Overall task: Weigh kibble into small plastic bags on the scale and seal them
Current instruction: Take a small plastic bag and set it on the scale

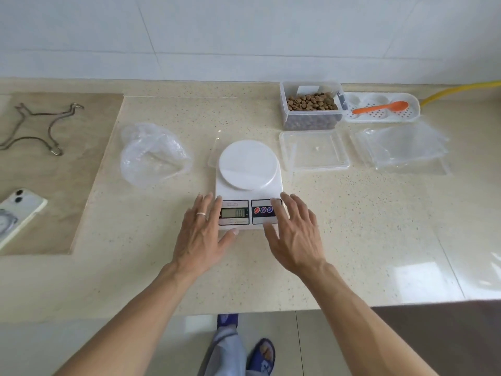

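While the white scale (248,185) sits in the middle of the counter (352,240), both hands lie flat with straight fingers, holding nothing. Left hand (202,234) touches its near left corner; right hand (294,234) reaches over the buttons. Kibble tub (310,107) is far right, with plastic bags (401,147) just nearer.

bare counter (352,240) right of scale (248,183), lid (314,150) behind

Bright even daylight, window glare on countertop (423,278), wide-angle distortion
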`<state>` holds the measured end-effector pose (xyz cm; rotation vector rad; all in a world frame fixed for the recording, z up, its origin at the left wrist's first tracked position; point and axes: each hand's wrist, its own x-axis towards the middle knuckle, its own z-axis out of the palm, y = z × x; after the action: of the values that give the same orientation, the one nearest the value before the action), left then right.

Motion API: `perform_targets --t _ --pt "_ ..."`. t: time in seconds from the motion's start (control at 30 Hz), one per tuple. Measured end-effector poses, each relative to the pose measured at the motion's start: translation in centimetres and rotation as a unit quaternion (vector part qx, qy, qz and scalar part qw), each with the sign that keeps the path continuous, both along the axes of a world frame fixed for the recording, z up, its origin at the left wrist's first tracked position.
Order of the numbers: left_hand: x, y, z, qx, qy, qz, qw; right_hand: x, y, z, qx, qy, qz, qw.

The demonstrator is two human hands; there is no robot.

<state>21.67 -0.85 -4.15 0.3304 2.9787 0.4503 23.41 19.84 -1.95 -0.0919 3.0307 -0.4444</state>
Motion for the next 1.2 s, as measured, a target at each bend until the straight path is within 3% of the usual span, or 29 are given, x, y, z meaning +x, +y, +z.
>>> perform_targets --t 0.43,0.87,1.2 --pt "-1.0 0.9 -1.0 0.004 -0.023 0.044 0.999 0.9 0.6 -1.2 0.022 -0.064 0.019 0.997" --pt "-0.9 1.0 -0.8 -0.009 -0.023 0.047 0.999 0.8 0.2 -1.4 0.028 -0.061 0.003 0.998" --pt "-3.4 2.2 3.8 -0.018 0.062 -0.004 0.998 -2.7 1.8 2.4 0.029 0.022 -0.010 0.999"
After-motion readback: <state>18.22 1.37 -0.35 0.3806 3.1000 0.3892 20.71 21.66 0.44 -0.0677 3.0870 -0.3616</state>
